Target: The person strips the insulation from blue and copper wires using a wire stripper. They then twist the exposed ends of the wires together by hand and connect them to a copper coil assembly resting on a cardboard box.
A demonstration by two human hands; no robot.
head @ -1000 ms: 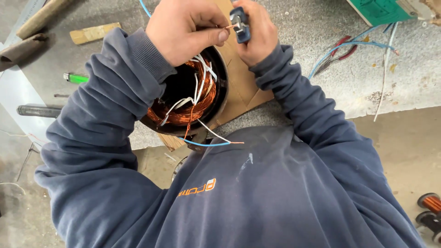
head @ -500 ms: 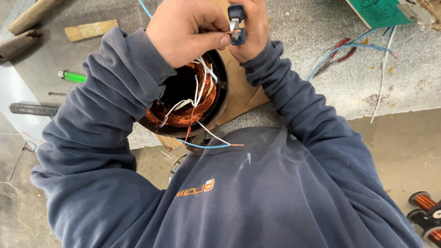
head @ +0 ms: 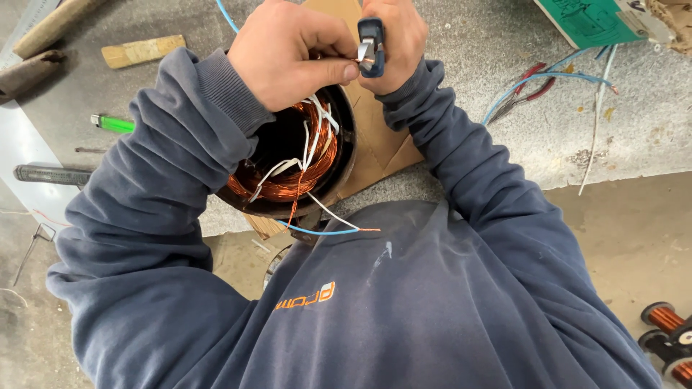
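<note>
A round motor stator (head: 288,169) with copper windings and white sleeved leads sits at the bench edge on brown cardboard (head: 378,140). My left hand (head: 288,54) is above it, pinching thin wire ends between thumb and fingers. My right hand (head: 393,39) grips a blue-handled tool (head: 370,45) whose metal tip meets those wire ends. A blue wire (head: 317,231) and a white lead trail out of the stator toward my chest.
The grey bench (head: 504,86) carries a green lighter (head: 112,123), a wooden block (head: 142,50), a dark rod (head: 50,174), blue and red wires (head: 540,83) and a green board (head: 587,18). Copper wire spools (head: 667,328) lie on the floor at lower right.
Both hands have stayed together over the stator; the tool has tipped a little more upright against the wire ends. The view has shifted slightly.
</note>
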